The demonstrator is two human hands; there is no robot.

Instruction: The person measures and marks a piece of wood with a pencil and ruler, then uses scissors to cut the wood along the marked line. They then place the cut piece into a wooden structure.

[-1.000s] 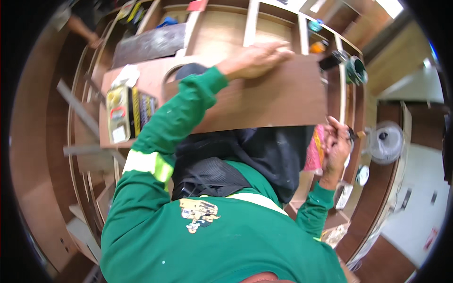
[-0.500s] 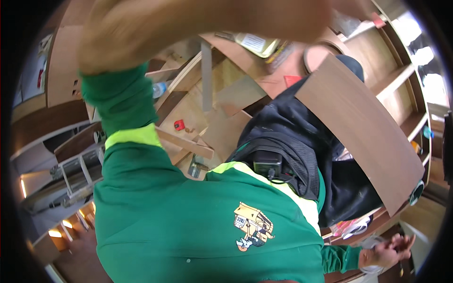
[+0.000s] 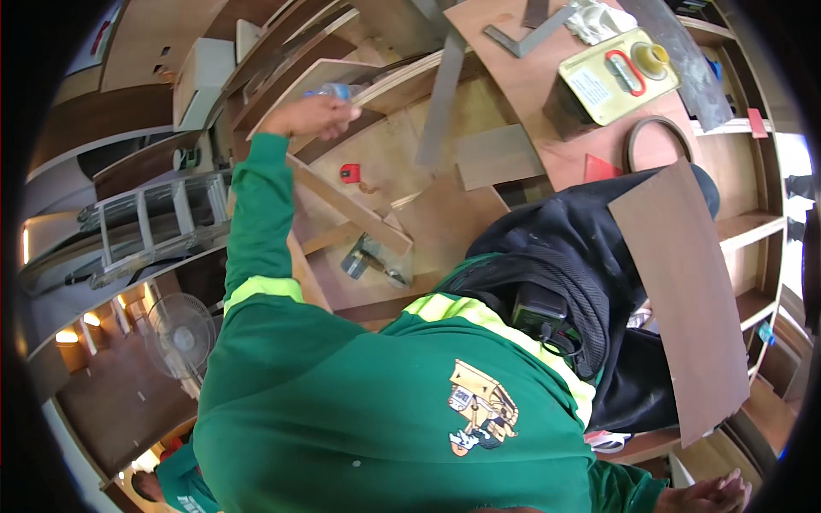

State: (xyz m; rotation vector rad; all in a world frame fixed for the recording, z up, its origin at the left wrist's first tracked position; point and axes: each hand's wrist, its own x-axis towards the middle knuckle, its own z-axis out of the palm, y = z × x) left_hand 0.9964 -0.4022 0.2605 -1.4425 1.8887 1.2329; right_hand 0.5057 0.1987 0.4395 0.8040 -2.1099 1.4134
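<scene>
My left hand [image 3: 315, 116] is raised at the upper left, its fingers loosely bent and slightly apart, with nothing visible in them. Close behind it lies a clear plastic bottle [image 3: 332, 90]. Beneath that forearm a narrow wooden strip [image 3: 352, 205] slants over the frame, near a small red tape measure [image 3: 349, 173]. My right hand [image 3: 708, 496], partly cut off at the lower right, has bent, upturned fingers and nothing visible in it. A thin brown panel [image 3: 684, 299] rests across my dark trousers [image 3: 547, 222], touched by neither hand.
A yellow-capped metal can [image 3: 617, 81], a carpenter's square [image 3: 522, 44] and a ring-shaped coil [image 3: 631, 145] sit on the far worktop. At left are a ladder [image 3: 141, 218] and a fan [image 3: 181, 335]. Another person [image 3: 184, 479] in green is at lower left.
My left hand has dropped from close in front of the camera to beside the wooden frame. My right hand has shifted down toward the picture's edge. The view has turned, revealing more worktop.
</scene>
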